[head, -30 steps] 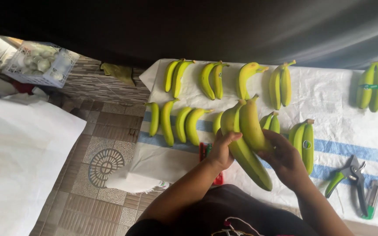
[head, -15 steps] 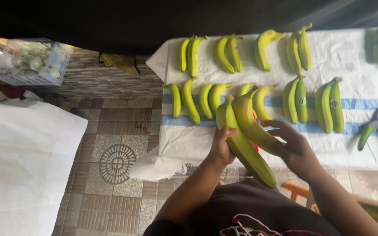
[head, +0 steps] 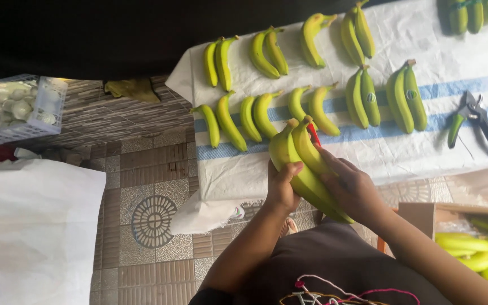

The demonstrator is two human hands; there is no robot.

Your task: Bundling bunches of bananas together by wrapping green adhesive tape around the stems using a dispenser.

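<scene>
The left hand [head: 282, 189] is gripping a small cluster of green-yellow bananas [head: 303, 166], its fingers wrapped closed around the lower side of the fruit, while the right hand [head: 352, 189] is pressing on the cluster from the 3 o'clock side, fingers curled over it and pinching a small red-handled tool [head: 314, 134] whose tip is showing near the stem end; what kind of blade it has cannot be told. The cluster is being held just above the near edge of the counter, which is covered by a white sheet with blue stripes [head: 436, 90]. Judging by the layout, a good part of the work is already standing done: toward 12 o'clock two rows of separated bananas are lying on the sheet, a far row [head: 272, 51] and a nearer row [head: 255, 116], with larger pairs [head: 405, 96] toward 1 o'clock. The cluster in hand is not yet split, and more seems to be waiting, since a cardboard box with further bananas [head: 475, 251] is sitting at 4 o'clock. Green-handled pruning shears [head: 473, 118] are lying unused at 2 o'clock. At 10 o'clock a white plastic basket [head: 15, 107] is resting on the tiled floor.
</scene>
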